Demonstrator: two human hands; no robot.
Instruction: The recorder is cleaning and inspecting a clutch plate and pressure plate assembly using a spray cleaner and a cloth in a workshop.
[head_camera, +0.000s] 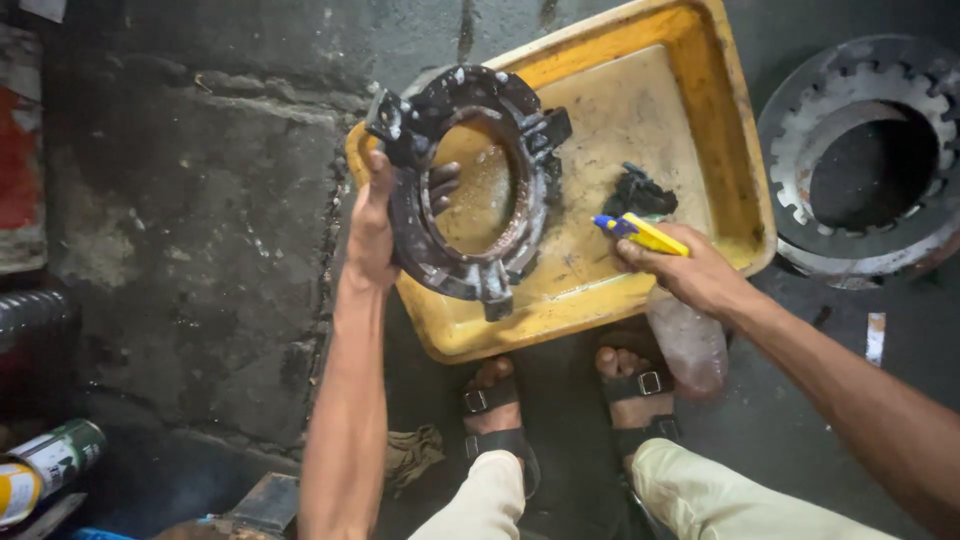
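Both arms are bare from the hands up to the frame edge, with no sleeves, watch, rings or gloves in view; the left hand (372, 225) and right hand (690, 272) are uncovered. The legs wear pale cream trousers (700, 495), loose at the knee. Each foot sits in a dark strapped sandal (497, 415) with a square metal buckle (650, 383) across the top strap, toes exposed.

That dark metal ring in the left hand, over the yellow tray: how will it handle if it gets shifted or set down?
The metal ring looks like thick cast metal, so probably stiff and heavy. Its wet, grimy sheen suggests it may slip in the left hand. Held on edge over the yellow tray, it could roll or tip if released.
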